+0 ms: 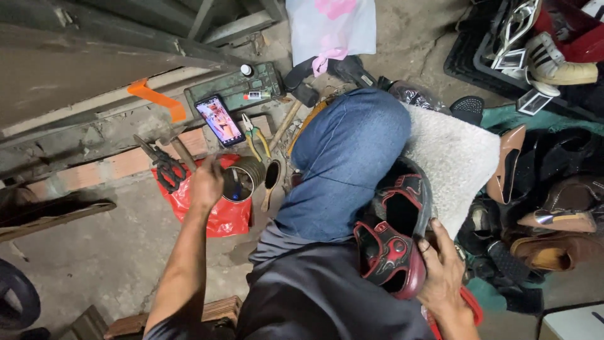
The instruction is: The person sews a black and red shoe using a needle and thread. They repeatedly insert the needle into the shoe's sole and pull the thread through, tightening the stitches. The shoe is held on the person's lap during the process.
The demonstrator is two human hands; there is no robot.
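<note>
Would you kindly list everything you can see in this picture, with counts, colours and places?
sandal: one, red and black, on the lap
tin can: one, metal, open, on red plastic bag
phone: one, screen lit, leaning on green box
scissors: one, dark, on the brick ledge
pliers: one, yellow-handled, beside phone
white rug: one, right of knee
shoes: several, brown and black, right
left hand: at the can
right hand: holding the sandal

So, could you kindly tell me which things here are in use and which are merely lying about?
In use: left hand at the round metal tin; right hand holding the red-and-black strapped sandal.

Lying about: black-handled scissors, yellow-handled pliers, lit smartphone, white sneaker.
</note>
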